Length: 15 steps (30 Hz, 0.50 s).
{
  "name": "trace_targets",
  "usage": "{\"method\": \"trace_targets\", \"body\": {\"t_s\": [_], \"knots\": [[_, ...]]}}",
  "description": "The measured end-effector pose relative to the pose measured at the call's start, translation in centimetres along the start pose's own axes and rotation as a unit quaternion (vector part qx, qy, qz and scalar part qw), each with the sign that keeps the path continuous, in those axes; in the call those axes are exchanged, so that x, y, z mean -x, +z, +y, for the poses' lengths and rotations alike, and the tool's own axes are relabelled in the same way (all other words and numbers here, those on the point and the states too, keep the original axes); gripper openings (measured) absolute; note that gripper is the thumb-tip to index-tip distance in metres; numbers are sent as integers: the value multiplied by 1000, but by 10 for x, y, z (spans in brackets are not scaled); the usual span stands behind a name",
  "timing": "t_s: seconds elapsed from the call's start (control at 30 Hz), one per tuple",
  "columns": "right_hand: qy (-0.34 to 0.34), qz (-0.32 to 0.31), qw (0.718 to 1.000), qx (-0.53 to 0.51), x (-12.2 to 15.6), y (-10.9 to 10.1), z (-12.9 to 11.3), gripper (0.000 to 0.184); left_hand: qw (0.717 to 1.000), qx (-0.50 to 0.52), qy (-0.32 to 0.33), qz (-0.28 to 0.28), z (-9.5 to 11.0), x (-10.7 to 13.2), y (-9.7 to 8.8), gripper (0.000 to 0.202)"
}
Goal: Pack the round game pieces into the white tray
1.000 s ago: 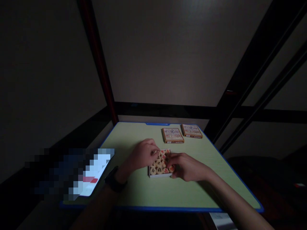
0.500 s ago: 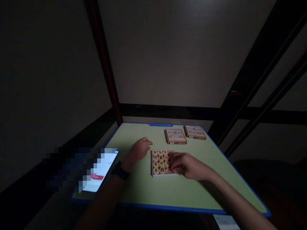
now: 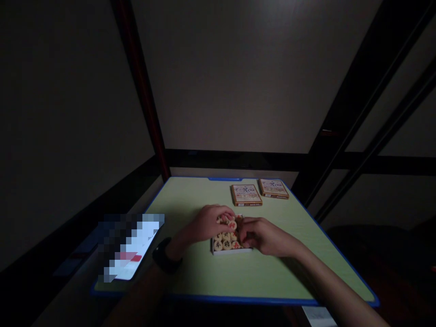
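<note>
A shallow white box (image 3: 225, 252) on the table holds rows of round Chinese chess pieces (image 3: 227, 245), some marked in black and some in red. My left hand (image 3: 209, 221), with a dark watch on its wrist, reaches over the box's far left part. Its fingers are closed about a red-marked Chinese chess piece (image 3: 232, 225) that looks raised above the others. At the right side of the box, my right hand (image 3: 264, 236) has its fingers curled down onto the right-hand column. What those fingers hold, if anything, is hidden. Both hands cover part of the pieces.
Two flat printed boxes, a nearer one (image 3: 246, 194) and a farther one (image 3: 274, 187), lie at the back right of the blue-edged table (image 3: 190, 281). A lit phone-like screen (image 3: 131, 268), partly blurred out, is at the left edge. A wall stands behind.
My left hand has moved right and nearer, from beside the box to over it, with a Chinese chess piece. My right hand stays at the box's right side. The view has shifted slightly.
</note>
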State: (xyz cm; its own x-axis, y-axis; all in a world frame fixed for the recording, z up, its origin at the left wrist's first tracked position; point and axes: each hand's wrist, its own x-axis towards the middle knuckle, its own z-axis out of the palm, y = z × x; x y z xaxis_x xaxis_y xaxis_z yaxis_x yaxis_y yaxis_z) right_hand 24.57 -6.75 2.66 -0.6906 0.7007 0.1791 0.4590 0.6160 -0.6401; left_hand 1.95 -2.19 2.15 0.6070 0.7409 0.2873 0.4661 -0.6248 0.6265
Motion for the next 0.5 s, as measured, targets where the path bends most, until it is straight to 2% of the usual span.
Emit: {"method": "trace_targets", "body": {"t_s": [0.1,0.17,0.33,0.5], "knots": [[39,10,999,5,1,1,2,19,996,51,12,-73,12,4,7,24],[53,14,998,10,2,1,3,19,994,51,14,-95,15,5,10,22],[59,9,998,20,2,0,2,22,992,68,19,-107,19,6,10,24],[51,19,998,23,1,0,-1,23,979,187,-35,-72,14,5,11,28]]}}
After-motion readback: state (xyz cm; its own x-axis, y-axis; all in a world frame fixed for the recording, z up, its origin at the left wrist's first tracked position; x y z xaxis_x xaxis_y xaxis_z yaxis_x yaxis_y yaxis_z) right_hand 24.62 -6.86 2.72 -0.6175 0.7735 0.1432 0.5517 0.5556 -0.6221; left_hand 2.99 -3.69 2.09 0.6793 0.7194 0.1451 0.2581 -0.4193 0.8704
